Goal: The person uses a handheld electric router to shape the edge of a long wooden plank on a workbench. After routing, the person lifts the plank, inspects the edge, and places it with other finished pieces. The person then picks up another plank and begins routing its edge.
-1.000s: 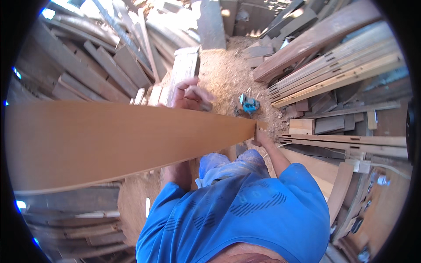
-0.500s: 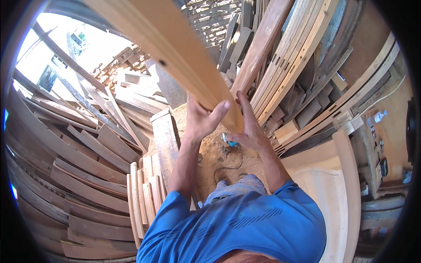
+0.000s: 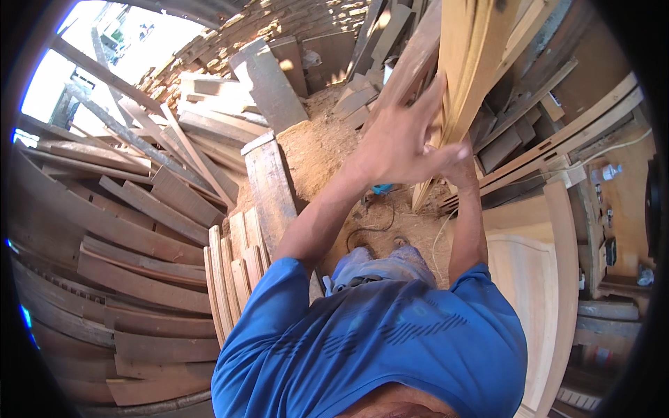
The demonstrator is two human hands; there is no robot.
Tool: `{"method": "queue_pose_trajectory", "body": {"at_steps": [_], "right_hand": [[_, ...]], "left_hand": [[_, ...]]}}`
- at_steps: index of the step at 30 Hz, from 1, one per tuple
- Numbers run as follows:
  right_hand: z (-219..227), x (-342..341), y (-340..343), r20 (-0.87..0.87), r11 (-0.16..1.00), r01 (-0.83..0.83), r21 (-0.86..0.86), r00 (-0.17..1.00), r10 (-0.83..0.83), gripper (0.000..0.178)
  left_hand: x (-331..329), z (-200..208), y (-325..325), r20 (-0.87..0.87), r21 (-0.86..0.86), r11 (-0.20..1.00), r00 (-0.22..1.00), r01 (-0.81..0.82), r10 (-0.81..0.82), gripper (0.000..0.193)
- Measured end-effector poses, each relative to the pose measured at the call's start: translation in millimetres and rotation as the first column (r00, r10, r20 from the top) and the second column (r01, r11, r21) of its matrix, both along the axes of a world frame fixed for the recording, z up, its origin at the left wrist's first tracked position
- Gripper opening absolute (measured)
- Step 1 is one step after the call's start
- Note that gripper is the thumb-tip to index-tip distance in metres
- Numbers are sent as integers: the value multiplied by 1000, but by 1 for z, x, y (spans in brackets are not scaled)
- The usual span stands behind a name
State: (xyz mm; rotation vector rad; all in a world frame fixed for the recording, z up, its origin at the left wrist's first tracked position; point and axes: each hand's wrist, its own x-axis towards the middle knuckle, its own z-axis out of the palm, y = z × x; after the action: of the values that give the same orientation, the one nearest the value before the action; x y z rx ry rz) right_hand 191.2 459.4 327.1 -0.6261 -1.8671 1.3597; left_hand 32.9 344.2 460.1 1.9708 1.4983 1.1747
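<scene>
A long, pale wooden beam with a moulded edge (image 3: pixel 477 63) stands upright at the right, among similar lengths of wood. My left hand (image 3: pixel 397 143) is open beside its lower part, thumb and fingers spread. Whether those fingers touch the wood I cannot tell. Just behind it, close to the beam's lower end, is my right hand (image 3: pixel 460 171). Its fingers are largely hidden by the left hand and the wood. On the sawdust below lies a small teal object (image 3: pixel 381 189), partly covered by my left forearm, near a dark cord (image 3: pixel 380 228).
Stacked planks (image 3: pixel 157 306) fill the left side. A dusty board (image 3: pixel 268 188) and several pale strips (image 3: pixel 240 244) stand closer in. A pale panelled wooden piece (image 3: pixel 519 279) is at my right, near a cluttered bench (image 3: pixel 620 216). Offcuts (image 3: pixel 216 111) lie by the brick wall (image 3: pixel 279 24).
The beam has swung from over the middle to the right, among the other long pieces. Both hands went right with it; the left has come away from its underside and spread its fingers.
</scene>
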Motion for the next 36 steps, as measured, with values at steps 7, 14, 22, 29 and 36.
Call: {"method": "queue_pose_trajectory", "body": {"at_steps": [7,14,22,29,36], "right_hand": [[-1,31,23,-41,953,271,136,963,-268,88],[-7,64,27,-83,884,463,63,885,-458,86],[-29,107,55,-175,869,449,-208,857,-485,68],[-39,126,77,-124,797,593,-114,788,-604,77],[-35,125,89,-20,684,724,-88,685,-728,92]], "left_hand": [[-12,-173,-40,396,-565,777,917,276,-37,69],[1,-266,-106,-12,-704,689,968,169,-250,66],[2,-346,-156,-43,-876,472,961,94,-272,70],[6,-380,-138,-47,-825,538,927,174,-371,73],[39,-345,-93,-114,-783,564,831,261,-544,71]]}}
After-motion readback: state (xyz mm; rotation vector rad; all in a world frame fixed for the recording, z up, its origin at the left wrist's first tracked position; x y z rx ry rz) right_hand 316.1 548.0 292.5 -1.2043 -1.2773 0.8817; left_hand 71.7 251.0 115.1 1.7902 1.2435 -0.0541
